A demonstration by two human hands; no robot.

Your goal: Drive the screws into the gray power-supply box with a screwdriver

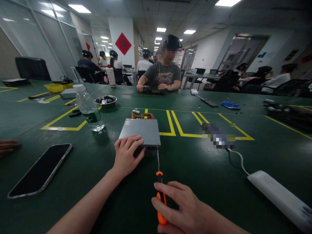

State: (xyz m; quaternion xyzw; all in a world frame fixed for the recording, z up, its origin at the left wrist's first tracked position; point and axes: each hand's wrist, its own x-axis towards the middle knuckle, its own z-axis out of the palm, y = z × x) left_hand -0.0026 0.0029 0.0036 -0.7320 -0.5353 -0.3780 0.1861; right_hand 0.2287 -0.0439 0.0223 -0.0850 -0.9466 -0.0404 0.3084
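A grey metal computer power supply (143,128) lies flat on the green table, its bundle of coloured cables (142,115) at the far side. My left hand (128,152) rests on its near left corner, fingers on the top and thumb along the near side. An orange and black screwdriver (161,198) is in my right hand (177,208), the fingers around its handle. Its thin shaft points away from me, and the tip meets the near right corner of the power supply. Whether a screw sits under the tip is too small to tell.
A water bottle (90,112) and a metal bowl of small parts (106,101) stand left of the power supply. A phone (41,170) lies nearer left. At right is a white power bank (278,198) with a cable. Another person (161,74) sits opposite; someone's fingers (8,148) show at far left.
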